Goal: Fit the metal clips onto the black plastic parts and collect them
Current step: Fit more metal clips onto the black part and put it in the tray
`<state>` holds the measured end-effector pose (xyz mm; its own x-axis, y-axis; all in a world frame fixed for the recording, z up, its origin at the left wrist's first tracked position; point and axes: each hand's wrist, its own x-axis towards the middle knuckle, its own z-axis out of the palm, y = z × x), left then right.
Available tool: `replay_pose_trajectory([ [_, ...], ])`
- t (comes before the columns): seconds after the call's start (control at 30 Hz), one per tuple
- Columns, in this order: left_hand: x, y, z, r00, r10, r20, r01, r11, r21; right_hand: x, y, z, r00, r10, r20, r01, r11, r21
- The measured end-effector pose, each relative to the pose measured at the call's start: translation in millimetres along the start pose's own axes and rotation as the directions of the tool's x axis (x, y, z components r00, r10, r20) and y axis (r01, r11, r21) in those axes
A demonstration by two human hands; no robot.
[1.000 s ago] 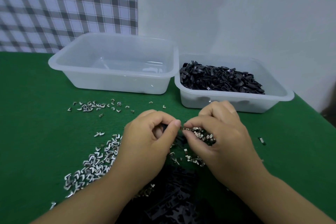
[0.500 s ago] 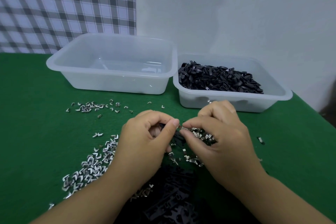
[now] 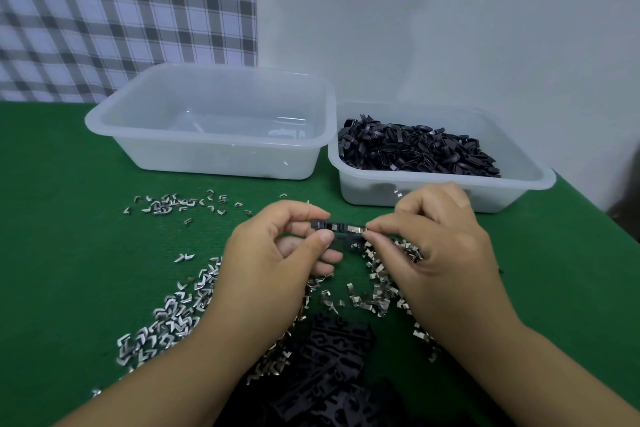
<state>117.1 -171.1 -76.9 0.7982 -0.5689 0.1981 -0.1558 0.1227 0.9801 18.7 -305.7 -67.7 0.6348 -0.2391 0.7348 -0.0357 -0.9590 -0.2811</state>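
Pinching the black plastic part [image 3: 329, 225] in my left hand [image 3: 273, 253] holds it level above the tabletop's [image 3: 62, 270] middle, so my right hand [image 3: 440, 246], gripping a metal clip [image 3: 356, 229], can press it onto the free end. Loose clips [image 3: 173, 319] lie toward the front edge, within easy reach.

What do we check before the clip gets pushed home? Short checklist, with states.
1. The left hand grips the part: ok.
2. The right hand pinches the clip at the part's end: ok.
3. The clip is fully seated: cannot tell.
4. The filled tub has room for the part: ok.
5. The loose clips lie near both hands: ok.
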Motion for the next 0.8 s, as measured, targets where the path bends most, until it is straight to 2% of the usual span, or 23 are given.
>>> replay_pose_trajectory([
  [0.37,-0.6,-0.5,1.2,1.0,-0.003,0.029,0.004,0.999,-0.039,0.4,-3.8,-0.9,0.999,-0.042,0.032,0.043,0.998,-0.039],
  [0.8,0.5,0.9,0.1,0.998,-0.014,0.065,0.018,0.998,-0.068,0.5,-6.3,1.8,0.987,0.139,0.074,-0.149,0.977,0.151],
])
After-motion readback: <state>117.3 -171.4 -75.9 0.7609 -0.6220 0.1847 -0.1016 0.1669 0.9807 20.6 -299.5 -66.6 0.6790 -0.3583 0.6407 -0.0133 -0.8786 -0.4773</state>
